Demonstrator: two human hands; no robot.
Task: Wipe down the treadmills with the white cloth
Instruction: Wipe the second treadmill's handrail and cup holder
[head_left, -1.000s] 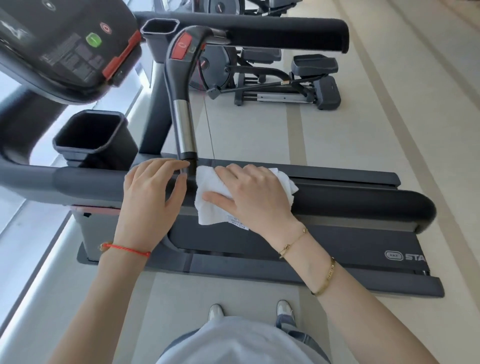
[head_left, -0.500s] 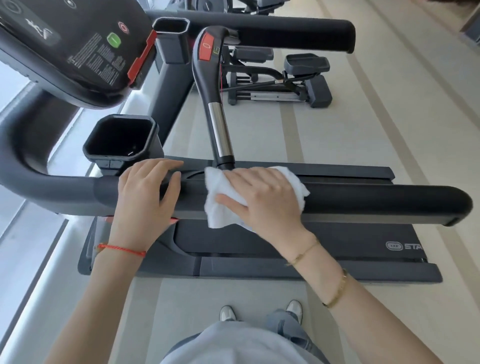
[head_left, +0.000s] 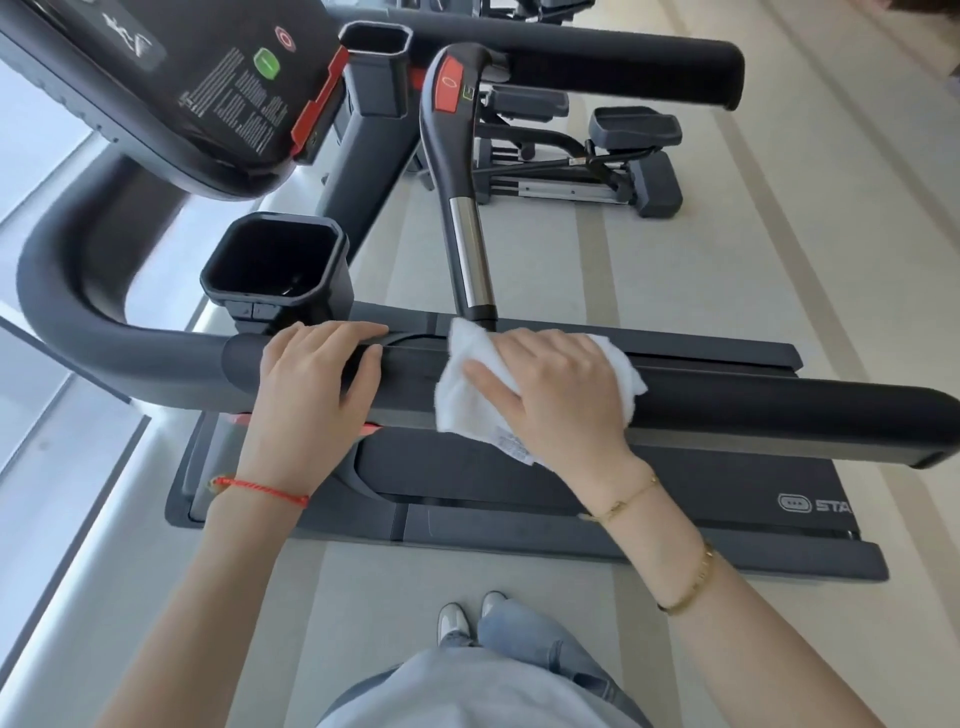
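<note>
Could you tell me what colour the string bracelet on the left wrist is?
Red string bracelet, seen in the head view.

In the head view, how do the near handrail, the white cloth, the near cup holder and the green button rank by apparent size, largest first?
1. near handrail
2. near cup holder and white cloth: they look alike, and the right hand hides part of the cloth, so I do not rank them
3. green button
</note>
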